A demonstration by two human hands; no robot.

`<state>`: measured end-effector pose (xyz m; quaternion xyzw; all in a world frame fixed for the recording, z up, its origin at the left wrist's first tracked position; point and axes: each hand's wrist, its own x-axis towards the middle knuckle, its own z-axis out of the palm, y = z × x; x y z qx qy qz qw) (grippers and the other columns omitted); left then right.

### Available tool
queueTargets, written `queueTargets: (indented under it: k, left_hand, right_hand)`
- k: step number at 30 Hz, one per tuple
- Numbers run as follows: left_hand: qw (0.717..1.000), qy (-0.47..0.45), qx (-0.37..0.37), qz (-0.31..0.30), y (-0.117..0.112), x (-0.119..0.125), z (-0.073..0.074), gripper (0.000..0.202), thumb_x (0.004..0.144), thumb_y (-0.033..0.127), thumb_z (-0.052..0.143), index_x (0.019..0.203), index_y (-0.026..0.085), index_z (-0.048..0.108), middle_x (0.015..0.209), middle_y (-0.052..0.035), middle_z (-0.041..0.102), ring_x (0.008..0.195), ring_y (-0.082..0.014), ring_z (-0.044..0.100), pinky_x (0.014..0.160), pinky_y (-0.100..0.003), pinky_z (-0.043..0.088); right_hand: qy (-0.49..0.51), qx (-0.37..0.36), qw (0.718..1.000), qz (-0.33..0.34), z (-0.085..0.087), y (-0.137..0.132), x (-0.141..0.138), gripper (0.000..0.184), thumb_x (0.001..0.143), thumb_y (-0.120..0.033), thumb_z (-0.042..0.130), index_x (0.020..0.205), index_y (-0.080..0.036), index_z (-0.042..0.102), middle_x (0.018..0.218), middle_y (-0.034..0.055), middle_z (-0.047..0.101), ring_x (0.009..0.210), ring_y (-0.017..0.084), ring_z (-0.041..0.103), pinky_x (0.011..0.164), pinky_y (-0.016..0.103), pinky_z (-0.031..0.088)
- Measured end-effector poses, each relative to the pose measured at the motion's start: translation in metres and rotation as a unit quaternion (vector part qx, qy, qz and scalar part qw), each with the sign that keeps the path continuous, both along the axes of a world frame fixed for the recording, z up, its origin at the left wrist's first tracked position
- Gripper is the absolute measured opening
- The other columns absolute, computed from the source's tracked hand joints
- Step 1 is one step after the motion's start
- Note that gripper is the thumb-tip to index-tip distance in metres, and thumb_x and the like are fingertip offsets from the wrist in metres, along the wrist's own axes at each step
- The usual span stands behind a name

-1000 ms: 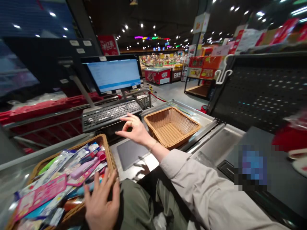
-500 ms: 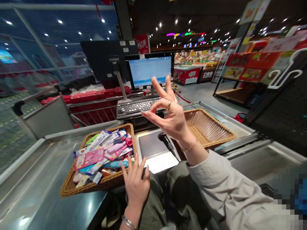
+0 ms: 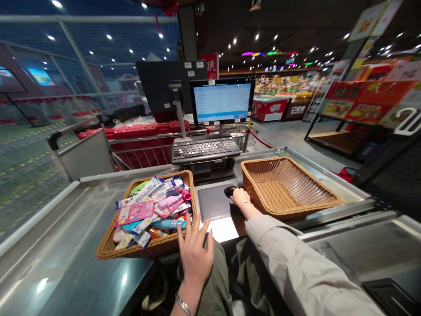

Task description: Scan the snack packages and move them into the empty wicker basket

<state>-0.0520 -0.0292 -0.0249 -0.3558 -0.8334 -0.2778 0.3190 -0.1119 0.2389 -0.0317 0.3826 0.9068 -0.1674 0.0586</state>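
Note:
My right hand [image 3: 241, 197] is closed around the handle of a black handheld barcode scanner [image 3: 229, 191], whose head sticks out to the left over the grey scale plate [image 3: 213, 204]. With fingers spread, my left hand [image 3: 196, 252] is at the near right corner of a wicker basket [image 3: 108, 239] and holds nothing. Whether its fingertips touch the rim I cannot tell. Packaged toothbrushes, tubes and a pink case [image 3: 169, 202] fill that basket. Just right of my right hand stands a second wicker basket [image 3: 279, 197] with nothing in it.
Behind the plate stand a black keyboard [image 3: 206, 149] and a lit monitor [image 3: 223, 103], beside a dark screen seen from the back [image 3: 164, 87]. The metal counter [image 3: 75, 263] runs left and right. A shopping cart [image 3: 141, 153] is beyond it.
My right hand has come down from its raised finger gesture and taken hold of the scanner. The view has shifted slightly left. My left hand stays by the full basket.

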Motion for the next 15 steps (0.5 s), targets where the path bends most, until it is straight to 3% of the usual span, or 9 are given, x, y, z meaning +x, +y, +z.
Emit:
queueTargets:
  k: [9, 15]
  left_hand:
    - [0.999, 0.034, -0.002, -0.006, -0.002, -0.006, -0.008, 0.040, 0.093, 0.020, 0.059, 0.132, 0.025, 0.065, 0.143, -0.0102, 0.062, 0.148, -0.0311, 0.039, 0.126, -0.060, 0.020]
    - [0.999, 0.029, 0.009, -0.010, 0.000, -0.007, -0.008, 0.040, 0.093, 0.020, 0.059, 0.132, 0.027, 0.065, 0.144, -0.0089, 0.062, 0.148, -0.0306, 0.040, 0.126, -0.061, 0.020]
  right_hand:
    - [-0.020, -0.051, 0.998, -0.026, -0.018, 0.009, -0.007, 0.042, 0.095, -0.041, 0.063, 0.128, -0.016, 0.059, 0.129, 0.0108, 0.061, 0.111, 0.022, 0.063, 0.094, 0.044, 0.056]
    - [0.024, -0.066, 0.997, -0.026, -0.007, -0.001, -0.015, 0.041, 0.095, -0.041, 0.062, 0.128, -0.017, 0.059, 0.129, 0.0100, 0.061, 0.111, 0.022, 0.063, 0.094, 0.044, 0.056]
